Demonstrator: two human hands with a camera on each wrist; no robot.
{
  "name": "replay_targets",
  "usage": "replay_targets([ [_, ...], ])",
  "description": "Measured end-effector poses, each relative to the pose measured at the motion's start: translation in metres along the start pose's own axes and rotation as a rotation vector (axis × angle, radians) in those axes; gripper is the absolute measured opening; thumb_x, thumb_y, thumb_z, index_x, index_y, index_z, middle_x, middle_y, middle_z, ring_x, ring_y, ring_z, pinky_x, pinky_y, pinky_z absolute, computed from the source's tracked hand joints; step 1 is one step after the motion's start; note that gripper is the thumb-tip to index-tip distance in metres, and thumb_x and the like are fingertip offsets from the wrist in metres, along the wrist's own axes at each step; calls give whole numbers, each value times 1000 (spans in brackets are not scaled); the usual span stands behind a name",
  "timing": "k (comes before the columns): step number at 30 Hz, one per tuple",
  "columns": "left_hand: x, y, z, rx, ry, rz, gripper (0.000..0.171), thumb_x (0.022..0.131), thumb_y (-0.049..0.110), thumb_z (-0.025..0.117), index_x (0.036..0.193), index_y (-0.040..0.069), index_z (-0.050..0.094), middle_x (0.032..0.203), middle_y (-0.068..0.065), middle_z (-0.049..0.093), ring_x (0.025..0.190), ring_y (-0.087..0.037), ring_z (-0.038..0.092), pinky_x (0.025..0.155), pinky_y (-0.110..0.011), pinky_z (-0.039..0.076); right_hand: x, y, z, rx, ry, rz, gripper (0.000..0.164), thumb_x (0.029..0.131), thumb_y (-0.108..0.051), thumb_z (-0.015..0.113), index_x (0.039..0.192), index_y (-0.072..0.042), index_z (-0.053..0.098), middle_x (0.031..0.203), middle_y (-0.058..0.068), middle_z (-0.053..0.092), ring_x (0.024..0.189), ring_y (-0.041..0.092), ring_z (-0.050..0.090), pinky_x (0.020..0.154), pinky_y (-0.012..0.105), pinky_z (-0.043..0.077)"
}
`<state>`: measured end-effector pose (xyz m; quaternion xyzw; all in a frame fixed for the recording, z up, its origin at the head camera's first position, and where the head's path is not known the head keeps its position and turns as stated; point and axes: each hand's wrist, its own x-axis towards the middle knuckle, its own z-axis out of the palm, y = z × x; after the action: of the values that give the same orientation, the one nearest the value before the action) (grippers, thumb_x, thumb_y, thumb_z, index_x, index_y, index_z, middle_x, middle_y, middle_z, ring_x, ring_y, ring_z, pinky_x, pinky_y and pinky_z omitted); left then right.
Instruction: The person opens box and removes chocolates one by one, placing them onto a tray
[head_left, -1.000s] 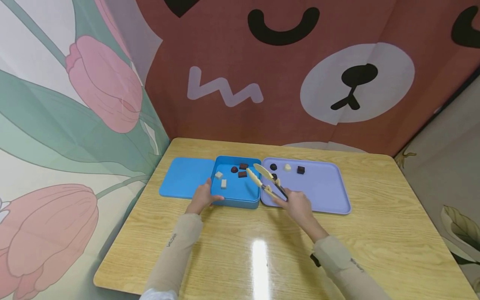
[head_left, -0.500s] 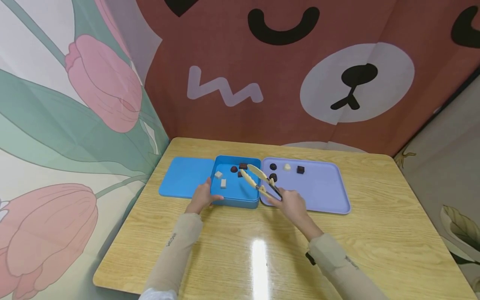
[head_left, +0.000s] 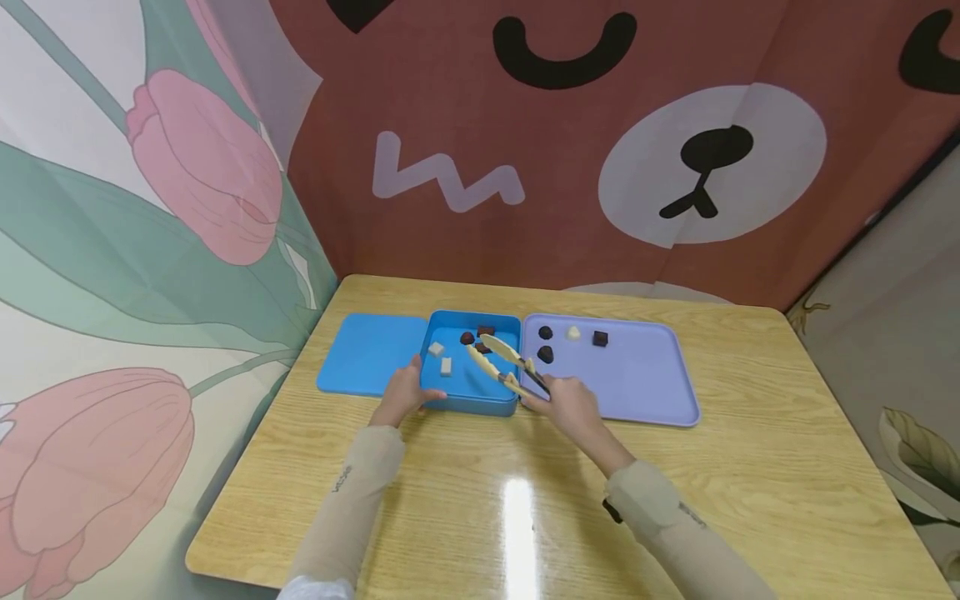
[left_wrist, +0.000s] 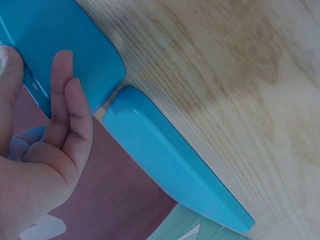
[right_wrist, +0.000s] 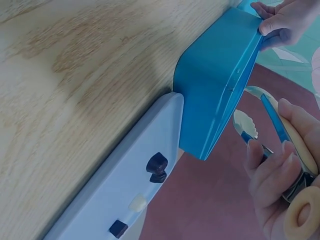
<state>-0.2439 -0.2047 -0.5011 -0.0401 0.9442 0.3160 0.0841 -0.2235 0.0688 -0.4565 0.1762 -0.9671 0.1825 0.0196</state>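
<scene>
My left hand [head_left: 405, 393] holds the front left corner of a blue box [head_left: 476, 406], with the thumb along its front rim. In the right hand [head_left: 573, 408] I grip a pair of tongs [head_left: 498, 347] with cream-coloured arms. The tips are spread over the inside of the box, near its brown pieces, and I see nothing between them. Inside the box lie a round brown chocolate [head_left: 467, 337], a rectangular brown chocolate [head_left: 486, 331], a second one partly behind the tongs, and two white pieces, one small block [head_left: 436, 349] and one longer block [head_left: 446, 367].
A lilac tray [head_left: 637, 375] adjoins the box on the right. Along its back left are two dark round chocolates [head_left: 545, 332], a cream piece [head_left: 573, 332] and a dark cube [head_left: 600, 338]. A flat blue lid [head_left: 371, 354] lies left of the box on the wooden table [head_left: 450, 517].
The right hand has moved left with the tongs, whose tips have gone further over the box's middle. A dark chocolate on the tray has come into full view. The left hand stays put.
</scene>
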Motion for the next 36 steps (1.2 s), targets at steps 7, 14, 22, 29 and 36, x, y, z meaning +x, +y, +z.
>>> replay_targets([
  [7,-1,0,1,6,3,-4,97,73,32,72,139,-9,14,66,-9,55,50,-20,59,88,-40,42,2,-7,3,21,-53,26,37,75,-42,69,69,-8,55,50,0,44,41,11,36,34,20,27],
  [14,0,-1,1,7,9,7,96,73,31,73,138,-10,15,67,-11,56,50,-20,58,89,-41,41,4,-16,7,-8,-75,33,37,74,-43,69,70,-8,57,51,0,44,43,11,37,35,22,27],
  [22,1,-1,0,-2,8,9,96,73,30,73,139,-10,14,65,-10,56,49,-20,58,88,-40,42,9,-26,10,4,-134,45,43,75,-42,69,58,-10,45,48,-1,38,43,10,31,36,21,24],
  [29,1,-2,1,-3,0,16,97,73,31,72,139,-9,14,56,-8,55,48,-21,58,88,-40,42,12,-28,14,14,-163,48,45,74,-43,69,56,-11,44,47,-2,36,41,8,30,35,20,22],
  [36,0,-2,1,-7,-4,11,97,74,31,72,140,-8,12,58,-11,57,49,-22,58,87,-40,43,17,-33,15,9,-168,37,47,74,-43,69,52,-12,42,48,-2,37,42,9,31,35,21,22],
])
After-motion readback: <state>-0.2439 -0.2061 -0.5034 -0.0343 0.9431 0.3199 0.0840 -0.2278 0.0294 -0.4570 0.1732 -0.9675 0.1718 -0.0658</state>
